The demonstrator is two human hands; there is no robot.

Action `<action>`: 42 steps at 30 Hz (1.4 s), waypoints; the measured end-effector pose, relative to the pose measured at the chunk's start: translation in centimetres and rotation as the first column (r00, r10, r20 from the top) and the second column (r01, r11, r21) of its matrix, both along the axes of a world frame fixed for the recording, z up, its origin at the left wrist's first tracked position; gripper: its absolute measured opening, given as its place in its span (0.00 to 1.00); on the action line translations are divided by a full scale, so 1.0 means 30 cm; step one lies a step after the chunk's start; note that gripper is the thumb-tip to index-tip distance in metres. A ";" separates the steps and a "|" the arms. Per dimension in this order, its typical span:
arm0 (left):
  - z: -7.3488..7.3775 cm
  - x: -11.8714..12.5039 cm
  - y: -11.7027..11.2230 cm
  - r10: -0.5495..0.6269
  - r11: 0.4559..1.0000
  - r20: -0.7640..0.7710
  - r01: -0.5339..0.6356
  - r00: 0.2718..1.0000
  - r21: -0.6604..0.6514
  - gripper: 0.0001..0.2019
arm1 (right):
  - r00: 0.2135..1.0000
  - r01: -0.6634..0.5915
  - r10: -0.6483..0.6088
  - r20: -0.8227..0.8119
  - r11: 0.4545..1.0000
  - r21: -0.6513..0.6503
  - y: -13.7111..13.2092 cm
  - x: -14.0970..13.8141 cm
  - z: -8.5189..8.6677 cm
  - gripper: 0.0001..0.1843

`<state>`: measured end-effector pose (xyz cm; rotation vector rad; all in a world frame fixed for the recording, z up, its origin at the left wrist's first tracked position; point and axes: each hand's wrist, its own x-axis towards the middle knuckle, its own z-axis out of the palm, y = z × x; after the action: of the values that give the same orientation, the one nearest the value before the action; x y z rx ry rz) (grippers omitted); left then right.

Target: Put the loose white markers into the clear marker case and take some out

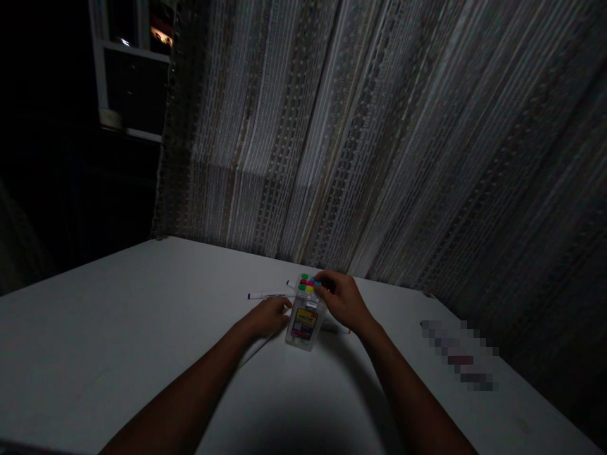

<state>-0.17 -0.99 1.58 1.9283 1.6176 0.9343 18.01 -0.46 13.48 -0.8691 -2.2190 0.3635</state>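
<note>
Pack (304,323): upright on table (118,328), coloured caps on top.
Left hand (269,316): fingers closed on pack side.
Right hand (342,300): fingertips pinch caps.
Pen (268,295): lies behind.

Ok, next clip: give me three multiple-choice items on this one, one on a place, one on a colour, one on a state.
1. Where does the loose pen lie?
A. on the table, beyond the left hand
B. inside the pen pack
C. on the window sill

2. What colour is the table top?
A. red
B. white
C. black

3. How does the right hand stand to the pen pack?
A. flat on the table, far from it
B. raised in the air above it
C. fingers at its top end, by the coloured caps

Answers:
1 A, the pen lies flat on the table top just past the left hand.
2 B, the surface shows pale white all round the hands.
3 C, the fingertips sit at the capped end while the left hand steadies the pack's side.
</note>
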 end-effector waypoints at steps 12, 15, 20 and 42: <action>-0.002 0.002 0.019 0.059 0.993 0.132 -0.071 0.989 0.093 0.15 | 1.000 0.005 -0.004 0.022 0.998 -0.066 0.001 0.005 -0.025 0.05; 0.008 0.003 0.015 0.085 0.985 0.178 -0.109 0.980 0.131 0.14 | 1.000 -0.025 0.024 -0.016 0.997 -0.072 0.002 0.007 -0.031 0.05; 0.028 0.003 0.017 0.164 0.955 0.260 -0.219 0.952 0.200 0.15 | 0.998 -0.018 0.015 -0.062 0.999 -0.052 0.002 0.017 -0.049 0.07; 0.493 0.041 -0.151 -0.246 0.655 0.745 -0.460 0.620 0.599 0.16 | 0.759 0.000 -0.087 -0.646 0.991 -0.133 0.058 0.014 -0.230 0.27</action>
<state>1.07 -5.53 16.37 1.3646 0.8181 2.4145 18.42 1.28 6.57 -0.7115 -1.5299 0.6772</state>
